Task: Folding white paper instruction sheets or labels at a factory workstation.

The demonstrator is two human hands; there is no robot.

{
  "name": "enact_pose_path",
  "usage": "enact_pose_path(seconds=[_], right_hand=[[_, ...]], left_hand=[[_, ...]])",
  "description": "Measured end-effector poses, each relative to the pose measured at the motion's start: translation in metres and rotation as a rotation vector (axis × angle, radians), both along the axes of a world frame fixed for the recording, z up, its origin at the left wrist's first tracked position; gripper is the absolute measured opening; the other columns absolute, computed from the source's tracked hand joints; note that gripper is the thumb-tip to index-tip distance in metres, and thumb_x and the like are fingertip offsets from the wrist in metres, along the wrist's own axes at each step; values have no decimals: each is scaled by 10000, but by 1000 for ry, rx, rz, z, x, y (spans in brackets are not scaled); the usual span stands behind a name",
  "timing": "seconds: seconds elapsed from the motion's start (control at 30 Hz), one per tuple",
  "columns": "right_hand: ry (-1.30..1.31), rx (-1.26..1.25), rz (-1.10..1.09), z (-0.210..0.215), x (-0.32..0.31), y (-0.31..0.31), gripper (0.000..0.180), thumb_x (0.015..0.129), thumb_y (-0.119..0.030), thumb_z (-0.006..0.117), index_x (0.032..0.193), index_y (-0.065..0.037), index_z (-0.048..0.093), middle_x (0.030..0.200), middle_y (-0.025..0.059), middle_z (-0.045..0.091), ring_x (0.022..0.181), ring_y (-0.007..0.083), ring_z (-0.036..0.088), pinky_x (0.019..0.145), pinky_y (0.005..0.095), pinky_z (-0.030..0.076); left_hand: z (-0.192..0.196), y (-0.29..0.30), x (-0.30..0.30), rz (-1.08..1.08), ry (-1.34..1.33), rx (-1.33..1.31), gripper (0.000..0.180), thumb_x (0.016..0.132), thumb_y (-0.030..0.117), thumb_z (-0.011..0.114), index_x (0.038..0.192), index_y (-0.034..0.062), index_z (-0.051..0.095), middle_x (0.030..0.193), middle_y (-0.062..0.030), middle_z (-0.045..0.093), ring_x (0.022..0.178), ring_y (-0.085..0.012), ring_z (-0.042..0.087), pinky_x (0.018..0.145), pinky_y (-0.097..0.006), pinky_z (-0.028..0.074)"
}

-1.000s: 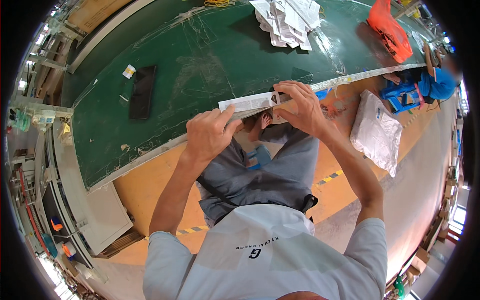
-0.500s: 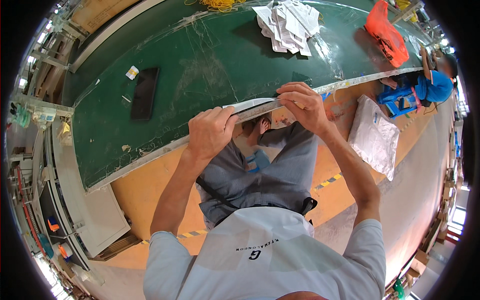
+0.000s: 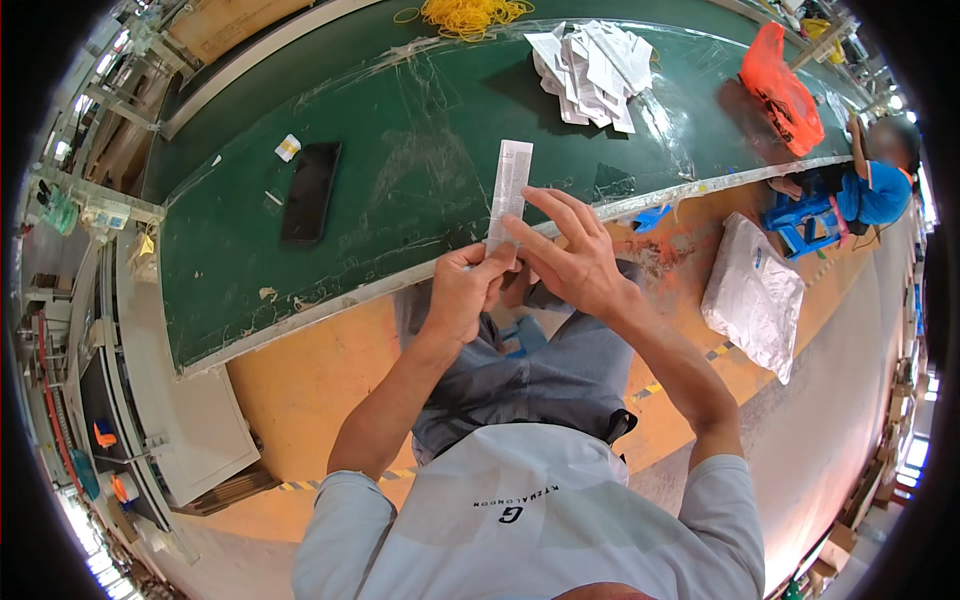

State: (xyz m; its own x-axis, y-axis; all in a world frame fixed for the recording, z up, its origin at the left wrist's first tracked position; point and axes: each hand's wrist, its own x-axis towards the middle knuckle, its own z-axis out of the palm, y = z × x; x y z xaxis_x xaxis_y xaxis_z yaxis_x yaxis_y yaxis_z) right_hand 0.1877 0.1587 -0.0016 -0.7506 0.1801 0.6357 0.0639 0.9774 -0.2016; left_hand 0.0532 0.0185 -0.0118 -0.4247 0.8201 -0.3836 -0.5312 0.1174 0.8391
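A narrow folded paper leaflet (image 3: 514,172), white with fine grey print, stands out lengthwise from my hands over the table's near edge. My left hand (image 3: 472,288) pinches its lower end between thumb and fingers. My right hand (image 3: 572,250) lies along the leaflet's right side, index and middle fingertips on or close against it, the other fingers apart and slightly bent. Whether the right thumb presses on the paper from behind is hidden. Farther back on the green table (image 3: 400,190) lies a loose pile of similar white folded papers (image 3: 595,80).
A black phone (image 3: 311,192) and a small white-and-yellow packet (image 3: 287,148) lie at the left. Yellow bands (image 3: 465,15) are heaped at the back. An orange-red plastic bag (image 3: 782,95) stands right, near a seated person in blue (image 3: 872,200). A white sack (image 3: 755,290) rests on the floor.
The paper was stretched flat between both hands along the table edge. Now it is a narrow strip turned upright, my left hand at its base, and my hands have come closer together.
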Motion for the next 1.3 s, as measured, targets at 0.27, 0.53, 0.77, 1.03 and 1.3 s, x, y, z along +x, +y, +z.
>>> enact_pose_path(seconds=[0.27,0.53,0.77,1.03,1.3], right_hand=[[-130,32,146,-33,9,30,578,678,-153,757,1253,-128,707,1391,117,598,1317,335,563,1126,511,462],[-181,-18,258,-25,15,36,536,751,-124,726,1286,-136,703,1395,84,620,1335,318,565,1147,506,448],[-210,-105,350,-10,18,47,424,802,-104,723,1225,-123,728,1320,68,656,1235,310,599,1021,454,494],[-203,-424,225,-2,-6,48,94,899,-127,733,908,-33,723,1069,99,667,972,303,587,837,415,481],[-130,-432,-42,-7,-19,33,217,848,-177,800,761,-25,672,1007,94,639,937,311,581,793,405,490]], left_hand=[[-5,-26,5,-26,1102,296,183,898,118,796,1051,28,752,668,-21,635,537,-91,526,498,-296,403],[0,5,-40,-138,1872,271,350,804,31,713,1134,133,770,717,-46,540,651,-243,586,600,-377,474],[2,7,-45,-315,1952,239,361,855,85,666,1192,167,763,744,-27,572,681,-212,605,627,-359,487],[3,10,-53,-451,1949,336,373,862,124,689,1228,171,737,751,-18,569,688,-200,610,632,-344,491],[-2,10,-50,-336,1869,336,306,847,123,695,1151,137,730,729,-13,555,681,-200,608,618,-354,483]])
